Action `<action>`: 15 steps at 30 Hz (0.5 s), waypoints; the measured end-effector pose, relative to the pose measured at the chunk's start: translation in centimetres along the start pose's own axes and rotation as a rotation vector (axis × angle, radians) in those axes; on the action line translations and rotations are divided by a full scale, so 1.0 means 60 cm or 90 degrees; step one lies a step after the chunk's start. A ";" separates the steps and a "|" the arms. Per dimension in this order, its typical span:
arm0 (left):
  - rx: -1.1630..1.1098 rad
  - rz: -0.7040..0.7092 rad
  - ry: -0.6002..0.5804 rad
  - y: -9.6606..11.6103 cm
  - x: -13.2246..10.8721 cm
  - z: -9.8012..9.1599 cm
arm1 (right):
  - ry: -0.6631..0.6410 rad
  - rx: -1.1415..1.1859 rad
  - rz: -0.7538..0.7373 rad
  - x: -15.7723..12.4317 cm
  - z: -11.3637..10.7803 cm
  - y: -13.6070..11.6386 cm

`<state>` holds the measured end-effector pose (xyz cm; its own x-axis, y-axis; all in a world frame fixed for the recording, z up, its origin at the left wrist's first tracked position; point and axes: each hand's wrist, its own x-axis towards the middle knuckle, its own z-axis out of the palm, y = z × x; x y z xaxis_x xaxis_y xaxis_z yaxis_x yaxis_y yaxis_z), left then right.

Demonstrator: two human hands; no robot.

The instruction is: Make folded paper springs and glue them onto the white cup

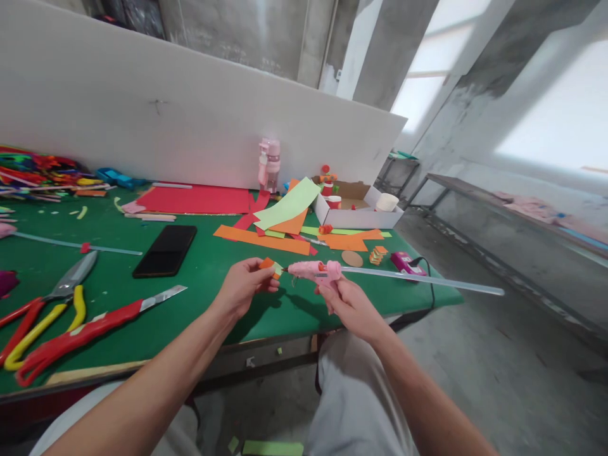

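**Glue tip met the paper piece at the middle of the frame**

Just below the frame's centre, the left hand [244, 285] was pinched shut on a small folded piece of orange and pale green paper [270, 266], held above the near edge of the green felt-covered table [204, 278]. The right hand [349, 304] was clamped round the grip of a pink hot glue gun [313, 270], its nozzle pointing left and touching or nearly touching the paper – the contact itself was too small to tell. A long clear glue stick [422, 278] ran out of the gun's back toward the right of the frame.

Doing this well, by my reading, meant keeping the fingertips back from the nozzle, laying only a small bead on the fold, and holding the paper steady – the long stick could swing the gun off line.

At lower left lay red-handled scissors [80, 332] and yellow-handled shears [52, 304]; a black phone [165, 251] lay left of centre; orange and green paper strips [285, 221] and a white cardboard box [361, 212] sat beyond the hands.
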<state>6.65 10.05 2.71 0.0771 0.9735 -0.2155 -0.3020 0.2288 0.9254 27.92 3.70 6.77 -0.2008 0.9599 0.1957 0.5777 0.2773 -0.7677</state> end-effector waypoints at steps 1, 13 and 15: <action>0.000 0.000 -0.001 0.000 0.000 0.000 | 0.003 0.002 -0.005 0.000 0.000 -0.001; -0.002 -0.008 -0.001 -0.001 0.000 0.000 | -0.017 -0.057 -0.016 0.001 0.001 0.000; -0.002 -0.008 -0.001 0.000 0.000 0.001 | -0.017 -0.070 -0.023 0.001 0.002 0.000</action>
<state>6.70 10.06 2.71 0.0815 0.9706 -0.2264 -0.3035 0.2405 0.9220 27.81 3.78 6.70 -0.2424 0.9484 0.2044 0.6527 0.3152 -0.6889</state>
